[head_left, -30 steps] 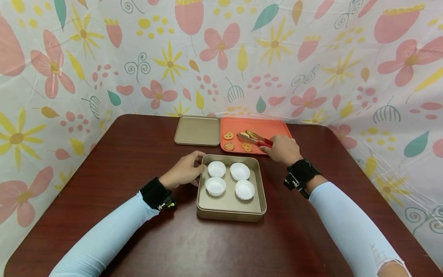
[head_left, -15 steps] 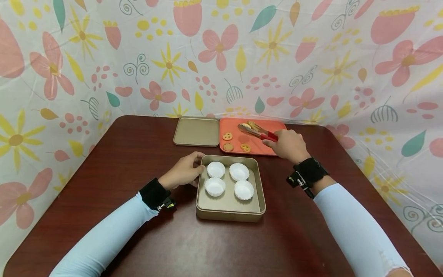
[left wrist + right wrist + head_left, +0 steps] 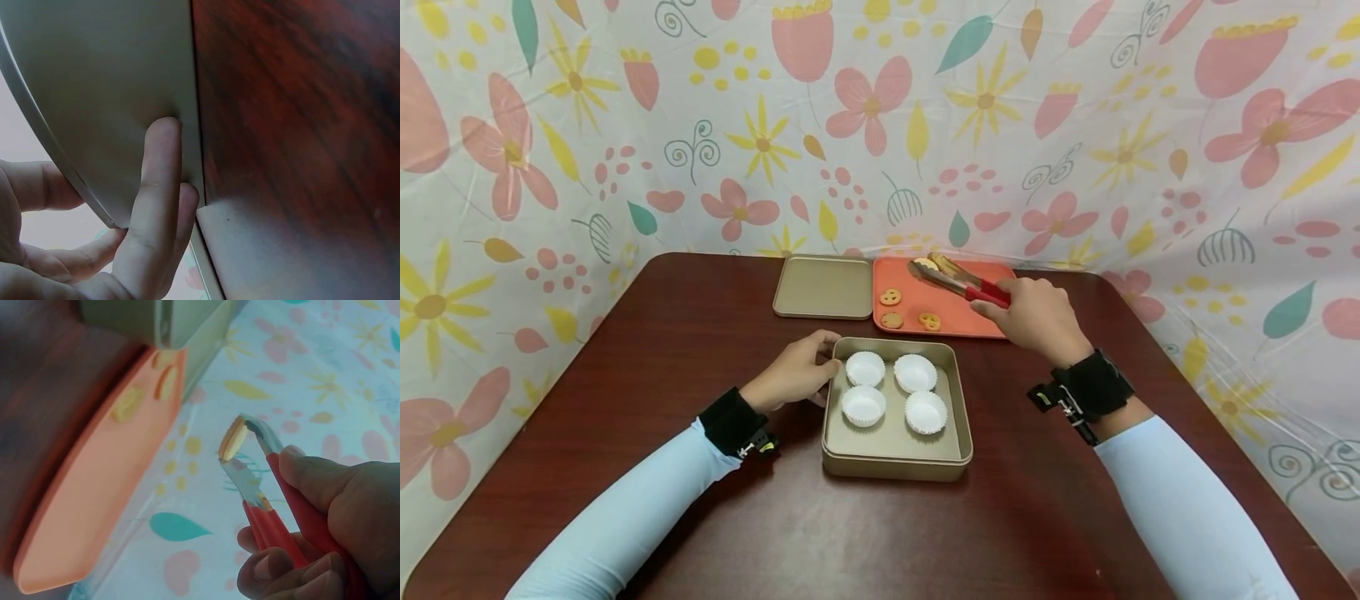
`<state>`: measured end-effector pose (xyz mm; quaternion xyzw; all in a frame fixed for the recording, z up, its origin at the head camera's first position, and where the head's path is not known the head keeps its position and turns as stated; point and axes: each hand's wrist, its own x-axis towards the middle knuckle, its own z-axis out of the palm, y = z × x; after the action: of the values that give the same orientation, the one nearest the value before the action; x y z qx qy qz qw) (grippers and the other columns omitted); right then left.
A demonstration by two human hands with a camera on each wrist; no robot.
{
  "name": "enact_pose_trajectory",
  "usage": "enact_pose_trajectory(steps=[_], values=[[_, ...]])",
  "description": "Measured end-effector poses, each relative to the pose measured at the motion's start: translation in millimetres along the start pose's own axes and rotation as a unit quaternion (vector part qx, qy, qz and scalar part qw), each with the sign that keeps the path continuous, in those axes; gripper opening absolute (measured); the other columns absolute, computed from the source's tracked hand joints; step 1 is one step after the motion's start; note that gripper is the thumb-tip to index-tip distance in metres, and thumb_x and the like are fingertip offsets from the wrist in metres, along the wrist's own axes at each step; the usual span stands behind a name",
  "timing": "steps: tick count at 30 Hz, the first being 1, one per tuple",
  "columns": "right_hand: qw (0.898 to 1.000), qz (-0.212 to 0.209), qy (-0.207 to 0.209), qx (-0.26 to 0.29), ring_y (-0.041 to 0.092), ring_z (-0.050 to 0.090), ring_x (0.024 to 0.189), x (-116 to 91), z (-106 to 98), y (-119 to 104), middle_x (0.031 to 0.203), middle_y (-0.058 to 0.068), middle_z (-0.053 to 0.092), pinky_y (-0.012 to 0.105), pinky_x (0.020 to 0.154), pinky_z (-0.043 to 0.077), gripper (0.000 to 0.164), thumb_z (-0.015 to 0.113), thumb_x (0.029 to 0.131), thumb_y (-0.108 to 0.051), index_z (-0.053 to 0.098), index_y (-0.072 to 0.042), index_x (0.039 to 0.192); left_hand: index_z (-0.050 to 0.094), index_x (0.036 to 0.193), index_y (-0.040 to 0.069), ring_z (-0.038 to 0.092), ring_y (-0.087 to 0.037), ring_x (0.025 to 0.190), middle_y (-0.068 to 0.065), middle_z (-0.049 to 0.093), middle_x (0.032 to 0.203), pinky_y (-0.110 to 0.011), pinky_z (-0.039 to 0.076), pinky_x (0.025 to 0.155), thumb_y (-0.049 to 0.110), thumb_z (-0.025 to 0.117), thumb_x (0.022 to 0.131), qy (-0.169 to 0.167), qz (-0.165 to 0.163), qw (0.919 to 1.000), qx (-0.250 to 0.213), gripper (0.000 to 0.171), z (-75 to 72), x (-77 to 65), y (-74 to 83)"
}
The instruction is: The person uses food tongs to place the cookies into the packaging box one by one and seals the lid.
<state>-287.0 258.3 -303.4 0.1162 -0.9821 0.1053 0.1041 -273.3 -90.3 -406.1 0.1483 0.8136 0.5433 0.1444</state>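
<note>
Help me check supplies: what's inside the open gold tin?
Four empty white cups sit inside the gold tin. Whatever lies directly beneath them is covered and cannot be seen.

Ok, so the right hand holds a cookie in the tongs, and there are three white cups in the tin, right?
Not three: the head view shows four white cups in the tin. The right hand does hold a cookie in the tongs.

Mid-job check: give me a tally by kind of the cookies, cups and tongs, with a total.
Cookies: 4 (3 on the orange tray, 1 in the tongs)
White cups: 4, all in the gold box
Tongs: 1
Total: 9
</note>
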Motion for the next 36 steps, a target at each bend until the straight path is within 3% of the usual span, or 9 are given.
enact_pose_trajectory(steps=[5,15,20,26,36], values=[[1.000,-0.019,0.007,0.003,0.026,0.050,0.056,-13.3,-8.0,-9.8,0.065,0.007,0.054,0.035,0.050,0.038,0.045,0.064,0.100,-0.050,0.068,-0.006,0.106,0.041,0.149,0.003,0.068,-0.034,0.089,-0.024,0.051,0.141,-0.040,0.065,0.061,0.009,0.054,0.104,0.002,0.001,1.0000,0.000,0.047,0.1,0.6,1.4],[0.999,-0.047,0.021,0.001,0.023,0.046,0.054,-40.9,-15.5,-32.7,0.058,0.004,0.048,0.033,0.049,0.034,0.045,0.067,0.098,-0.051,0.068,-0.008,0.112,0.041,0.149,0.004,0.065,-0.038,0.104,-0.024,0.051,0.140,-0.039,0.065,0.062,0.009,0.053,0.105,-0.001,-0.004,1.0000,0.004,0.047,0.2,-0.6,5.0],[0.998,-0.057,0.022,0.009,0.021,0.041,0.052,-52.7,-11.3,-40.0,0.054,0.001,0.041,0.032,0.048,0.031,0.044,0.066,0.097,-0.054,0.067,-0.010,0.106,0.042,0.149,0.004,0.063,-0.039,0.108,-0.024,0.051,0.138,-0.039,0.065,0.062,0.008,0.053,0.104,-0.002,-0.007,1.0000,0.002,0.047,0.4,-0.5,5.9],[0.997,-0.072,0.021,0.016,0.019,0.045,0.055,-63.7,-6.9,-45.9,0.058,-0.001,0.047,0.031,0.049,0.035,0.037,0.070,0.096,-0.051,0.064,-0.014,0.095,0.041,0.150,0.003,0.063,-0.038,0.107,-0.025,0.051,0.139,-0.039,0.065,0.061,0.009,0.054,0.104,0.000,-0.007,1.0000,0.003,0.048,0.8,-0.3,3.0],[0.996,-0.089,0.025,0.018,0.015,0.041,0.049,-75.0,3.7,-53.3,0.057,-0.003,0.045,0.029,0.046,0.035,0.034,0.076,0.092,-0.047,0.066,-0.015,0.097,0.040,0.151,0.001,0.064,-0.037,0.105,-0.026,0.050,0.139,-0.039,0.065,0.063,0.009,0.053,0.105,0.001,0.000,1.0000,0.010,0.048,-0.3,-1.4,1.3]])
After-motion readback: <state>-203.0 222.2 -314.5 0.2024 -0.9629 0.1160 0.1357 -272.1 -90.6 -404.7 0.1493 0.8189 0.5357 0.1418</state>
